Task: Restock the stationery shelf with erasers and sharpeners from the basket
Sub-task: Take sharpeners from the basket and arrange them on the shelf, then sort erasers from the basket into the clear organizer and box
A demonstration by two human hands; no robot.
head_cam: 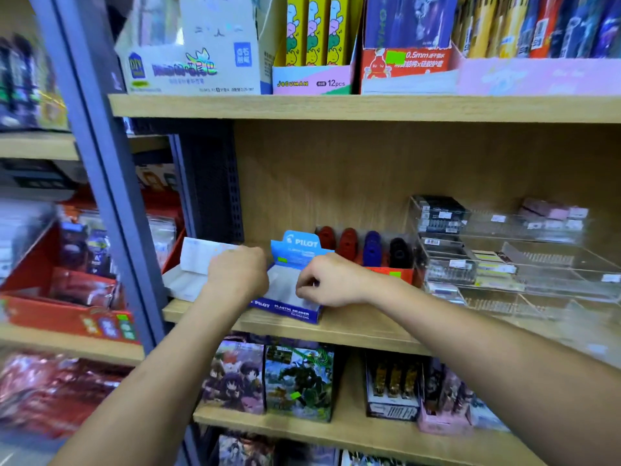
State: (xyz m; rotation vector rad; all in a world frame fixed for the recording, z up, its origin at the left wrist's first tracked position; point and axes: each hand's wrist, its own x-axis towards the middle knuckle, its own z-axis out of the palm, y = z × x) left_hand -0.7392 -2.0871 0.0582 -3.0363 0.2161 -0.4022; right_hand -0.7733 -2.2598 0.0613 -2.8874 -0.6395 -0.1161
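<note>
Left hand (237, 274): bare — I see no glove, ring or watch.
Right hand (331, 280): bare too, no wristband.
Forearms: both uncovered — no sleeve reaches into my view.

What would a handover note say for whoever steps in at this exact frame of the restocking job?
Left hand: fingers curled at the left edge of the blue Pilot eraser box; what its grip holds is hidden.
Right hand: fingers curled over the box's open top; contents of its grip cannot be told.
The box sits at the front of the middle shelf, sharpeners in a red tray behind it.
Done: box in place. Left: cannot tell; the basket is out of view.
</note>
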